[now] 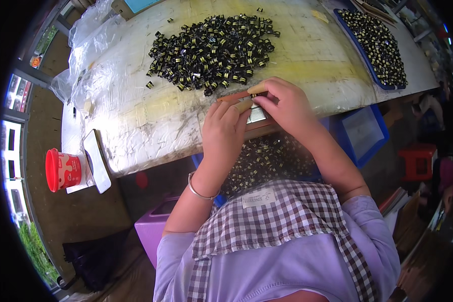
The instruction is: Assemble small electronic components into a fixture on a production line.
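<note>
Working at the near edge of a worn table (151, 126), a person held a small flat fixture (257, 115) with a ridged metal face between both hands. The left hand (225, 132) curled closed around its left end; the right hand (286, 106) pinched its far edge, fingertips taped. Progress looked partial, as a judgement: a large loose pile of black-and-yellow parts (214, 49) lay just beyond the hands, a blue tray (360, 49) far right was filled, and another heap (267, 161) sat below the table edge.
</note>
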The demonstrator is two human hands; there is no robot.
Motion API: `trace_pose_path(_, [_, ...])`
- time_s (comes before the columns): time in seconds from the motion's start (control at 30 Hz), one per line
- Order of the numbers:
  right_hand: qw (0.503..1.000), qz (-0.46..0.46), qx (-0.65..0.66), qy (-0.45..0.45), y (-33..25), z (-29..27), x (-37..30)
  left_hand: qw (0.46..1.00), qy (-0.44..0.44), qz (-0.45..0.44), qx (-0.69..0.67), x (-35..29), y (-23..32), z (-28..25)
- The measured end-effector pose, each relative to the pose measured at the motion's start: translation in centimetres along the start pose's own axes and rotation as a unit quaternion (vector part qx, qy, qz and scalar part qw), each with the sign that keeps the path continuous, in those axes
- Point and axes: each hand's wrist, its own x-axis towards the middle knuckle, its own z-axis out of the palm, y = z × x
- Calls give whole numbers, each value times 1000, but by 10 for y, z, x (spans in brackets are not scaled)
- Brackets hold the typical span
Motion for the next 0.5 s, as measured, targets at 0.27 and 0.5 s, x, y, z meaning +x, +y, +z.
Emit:
trace_pose_path(0.27, [994, -58, 23, -88, -6, -5, 6, 987, 21, -131, 90, 23, -24, -2])
trace_pose_path(0.5, [994, -64, 27, -79, -5, -5, -1, 989, 10, -118, 88, 22, -12, 6])
